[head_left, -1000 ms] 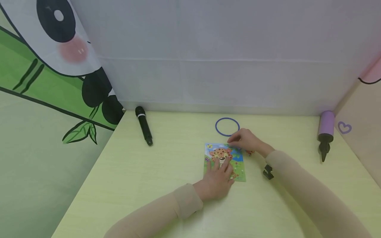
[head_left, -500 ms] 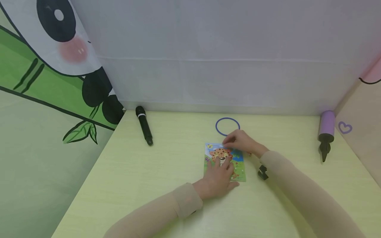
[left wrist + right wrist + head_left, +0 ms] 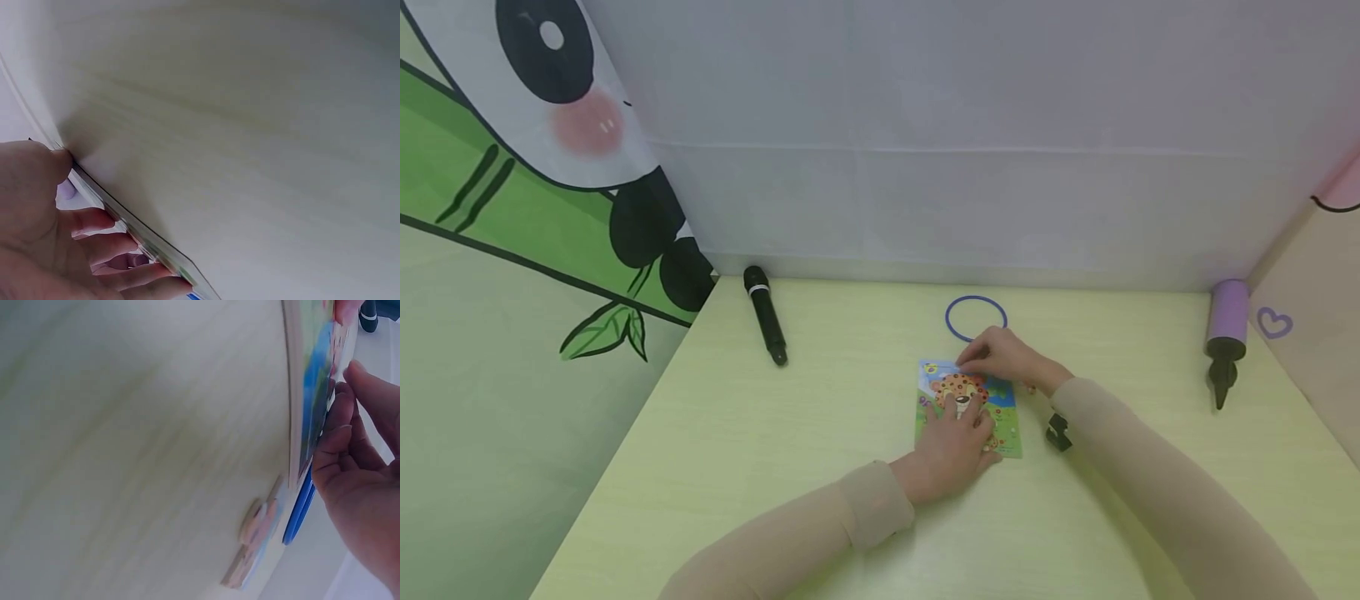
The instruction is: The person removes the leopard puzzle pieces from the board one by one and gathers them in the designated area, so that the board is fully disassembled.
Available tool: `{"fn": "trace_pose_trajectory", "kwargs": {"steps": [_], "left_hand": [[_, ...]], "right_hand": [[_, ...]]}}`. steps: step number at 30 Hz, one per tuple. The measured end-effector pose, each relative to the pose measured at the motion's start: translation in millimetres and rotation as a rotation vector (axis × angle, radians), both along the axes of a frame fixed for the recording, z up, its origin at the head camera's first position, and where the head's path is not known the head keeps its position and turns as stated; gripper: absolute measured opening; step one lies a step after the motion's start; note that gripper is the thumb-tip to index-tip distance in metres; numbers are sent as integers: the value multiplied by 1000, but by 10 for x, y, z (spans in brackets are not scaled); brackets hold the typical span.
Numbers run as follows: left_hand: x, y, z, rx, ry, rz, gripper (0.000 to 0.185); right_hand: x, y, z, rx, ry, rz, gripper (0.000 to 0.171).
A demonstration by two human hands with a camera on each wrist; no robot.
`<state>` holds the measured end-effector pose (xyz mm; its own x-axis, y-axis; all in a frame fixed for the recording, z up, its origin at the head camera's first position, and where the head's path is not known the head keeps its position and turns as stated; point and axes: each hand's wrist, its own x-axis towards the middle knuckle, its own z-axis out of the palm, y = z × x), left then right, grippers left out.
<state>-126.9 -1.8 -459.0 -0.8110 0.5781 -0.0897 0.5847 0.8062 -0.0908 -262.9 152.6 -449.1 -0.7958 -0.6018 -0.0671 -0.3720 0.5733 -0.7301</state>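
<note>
A small jigsaw puzzle board (image 3: pixel 1006 429) with a cartoon leopard on green and blue lies flat on the table. My left hand (image 3: pixel 951 454) rests palm down on its lower part, fingers spread over the leopard and thumb by the bottom edge. At the board's top edge is my right hand (image 3: pixel 1006 357), fingers bent and thumb close to the index finger; the right wrist view shows its fingertips right at the board's surface. I cannot tell whether they pinch a piece. Beside the board's right edge lies a loose puzzle piece (image 3: pixel 253 534), mostly hidden under the right wrist in the head view.
A blue ring (image 3: pixel 976 297) lies just behind the right hand. At the back left is a black microphone (image 3: pixel 766 317); a purple hand pump (image 3: pixel 1228 321) lies at the right edge. A pale cloth wall (image 3: pixel 880 208) closes off the table's back.
My right hand has slid a little left along the board's top edge. The left thumb has spread out to the right, while the other left fingers stay on the board.
</note>
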Motion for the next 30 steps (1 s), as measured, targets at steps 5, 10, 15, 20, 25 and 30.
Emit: {"fn": "trace_pose_trajectory", "kwargs": {"steps": [5, 10, 15, 20, 25, 30], "left_hand": [[-4, -12, 0, -9, 21, -15, 57], [-12, -17, 4, -4, 8, -20, 57], [-13, -17, 6, -6, 10, -23, 55], [-15, -15, 2, -8, 9, -23, 55], [-15, -12, -2, -24, 13, -27, 56], [-16, 2, 2, -29, 10, -28, 56]], "right_hand": [[-41, -5, -18, 23, -45, 10, 13], [-67, -15, -40, 35, -53, 11, 12], [-71, -25, -40, 54, -62, 2, 12], [-58, -50, -24, 46, -83, 6, 12], [-57, -82, -9, 45, -93, 31, 12], [-89, -93, -32, 52, -58, 47, 10]]}}
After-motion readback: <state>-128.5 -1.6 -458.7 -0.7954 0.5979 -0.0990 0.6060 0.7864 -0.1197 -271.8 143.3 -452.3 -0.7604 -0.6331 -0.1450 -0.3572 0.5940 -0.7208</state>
